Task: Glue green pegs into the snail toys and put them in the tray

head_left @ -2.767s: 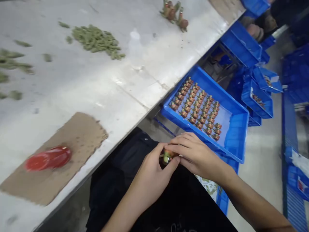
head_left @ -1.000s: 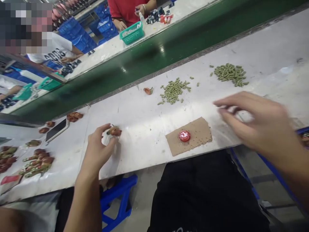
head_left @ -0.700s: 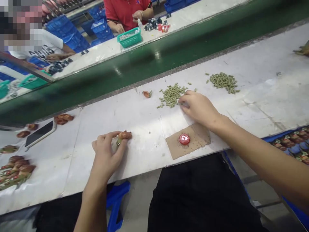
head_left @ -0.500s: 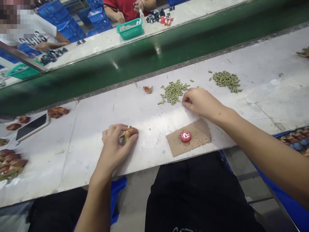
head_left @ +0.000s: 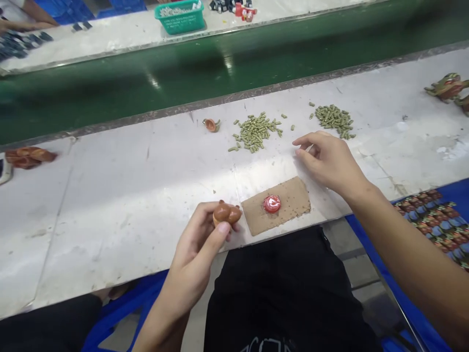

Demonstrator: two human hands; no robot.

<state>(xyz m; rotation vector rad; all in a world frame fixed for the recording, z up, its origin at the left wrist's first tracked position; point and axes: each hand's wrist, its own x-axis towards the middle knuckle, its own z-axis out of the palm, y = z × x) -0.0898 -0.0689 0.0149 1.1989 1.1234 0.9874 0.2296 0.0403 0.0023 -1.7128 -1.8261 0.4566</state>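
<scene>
My left hand (head_left: pixel 203 244) is closed round a shiny brown toy figure part (head_left: pixel 227 213) with rounded lobes and small knobs, held just left of a piece of cardboard (head_left: pixel 293 198). A glossy red round blob (head_left: pixel 271 204) sits on that cardboard. My right hand (head_left: pixel 326 159) hovers over the table beyond the cardboard's right end, thumb and forefinger slightly apart, with nothing visible between them. To its left lies a pile of small green cylindrical pieces (head_left: pixel 255 132). Another green heap (head_left: pixel 334 121) is behind it. A small brown cup-shaped part (head_left: pixel 211 125) rests near the far edge.
Brown parts (head_left: pixel 29 156) and part of a phone (head_left: pixel 4 168) lie at the left. Greenish-brown figures (head_left: pixel 447 88) stand far right. Rows of painted pieces (head_left: pixel 436 225) fill a blue crate at lower right. Across the green strip is a teal basket (head_left: pixel 181 18).
My left hand has raised the brown part and brought it right, towards the cardboard. My right hand has drawn back from the green pile and its fingers have parted. The view has shifted.
</scene>
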